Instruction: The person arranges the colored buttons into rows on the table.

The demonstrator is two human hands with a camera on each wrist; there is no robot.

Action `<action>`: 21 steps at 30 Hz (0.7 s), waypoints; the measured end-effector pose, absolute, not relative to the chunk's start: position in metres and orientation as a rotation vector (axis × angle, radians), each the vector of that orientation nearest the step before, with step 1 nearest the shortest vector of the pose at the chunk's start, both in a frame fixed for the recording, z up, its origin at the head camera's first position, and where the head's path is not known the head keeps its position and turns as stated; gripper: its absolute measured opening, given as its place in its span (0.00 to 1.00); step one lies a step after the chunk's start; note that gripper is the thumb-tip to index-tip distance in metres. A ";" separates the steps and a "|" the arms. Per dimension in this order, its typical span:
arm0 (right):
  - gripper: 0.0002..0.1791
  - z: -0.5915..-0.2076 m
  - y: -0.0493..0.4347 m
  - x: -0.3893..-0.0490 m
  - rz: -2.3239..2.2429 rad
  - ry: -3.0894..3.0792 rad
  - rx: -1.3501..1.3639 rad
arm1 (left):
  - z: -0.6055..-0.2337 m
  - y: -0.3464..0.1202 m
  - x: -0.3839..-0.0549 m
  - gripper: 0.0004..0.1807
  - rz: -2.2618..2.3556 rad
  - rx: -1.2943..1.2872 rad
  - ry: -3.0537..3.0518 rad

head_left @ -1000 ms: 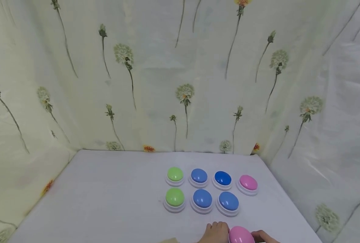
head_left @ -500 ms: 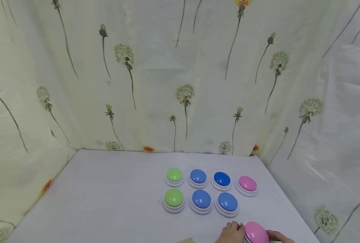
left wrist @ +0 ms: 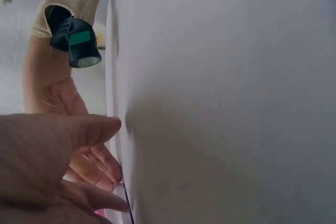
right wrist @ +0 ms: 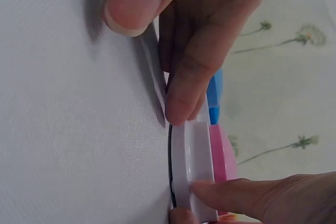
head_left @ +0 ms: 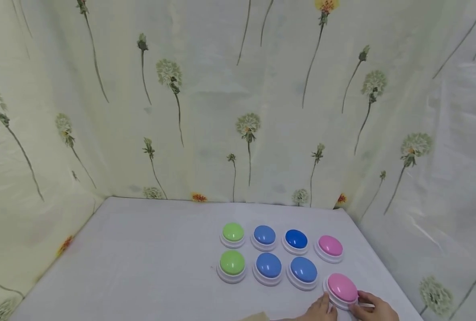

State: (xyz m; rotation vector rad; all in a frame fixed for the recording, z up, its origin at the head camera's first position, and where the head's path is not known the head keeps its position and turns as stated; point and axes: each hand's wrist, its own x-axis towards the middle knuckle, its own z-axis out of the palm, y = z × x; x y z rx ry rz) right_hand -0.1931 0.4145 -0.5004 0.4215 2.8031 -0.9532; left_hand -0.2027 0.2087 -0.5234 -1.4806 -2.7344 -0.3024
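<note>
A pink push button [head_left: 342, 287] on a round white base lies flat at the right front of the white table. My right hand [head_left: 376, 307] grips the base from the right, thumb at the front and fingers at the side. At the front left of the base, fingertips of my left hand [head_left: 320, 310] touch the rim. In the right wrist view, the left hand's thumb [right wrist: 134, 6] stands apart from the white base [right wrist: 197, 156]. The left wrist view shows both hands at the table edge, with only a sliver of pink visible.
Behind it stand two rows of similar buttons: green [head_left: 231, 262], light blue [head_left: 268, 265], another light blue [head_left: 303, 269], dark blue [head_left: 296, 239] and pink [head_left: 330, 245]. Flower-printed curtain [head_left: 206, 111] encloses the table [head_left: 149, 258]. A beige patch [head_left: 256, 316] shows at the lower edge.
The pink button and both hands have moved right and farther from the lower edge, bringing its white base into view. The left hand has shifted from the button's left side to its front left.
</note>
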 end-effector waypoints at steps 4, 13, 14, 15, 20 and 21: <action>0.59 -0.500 0.414 -0.196 -0.944 2.832 0.454 | -0.520 0.211 -0.206 0.26 -0.255 -1.503 -2.806; 0.56 -0.498 0.405 -0.197 -0.998 2.901 0.436 | -0.514 0.210 -0.218 0.32 -0.306 -1.596 -2.985; 0.56 -0.497 0.404 -0.198 -0.999 2.899 0.447 | -0.513 0.209 -0.220 0.32 -0.307 -1.625 -2.983; 0.56 -0.497 0.403 -0.198 -0.999 2.890 0.466 | -0.512 0.209 -0.222 0.32 -0.309 -1.644 -2.978; 0.55 -0.496 0.399 -0.202 -1.002 2.872 0.523 | -0.509 0.210 -0.230 0.30 -0.374 -1.639 -2.980; 0.56 -0.496 0.398 -0.203 -1.008 2.868 0.535 | -0.509 0.210 -0.231 0.30 -0.384 -1.631 -2.982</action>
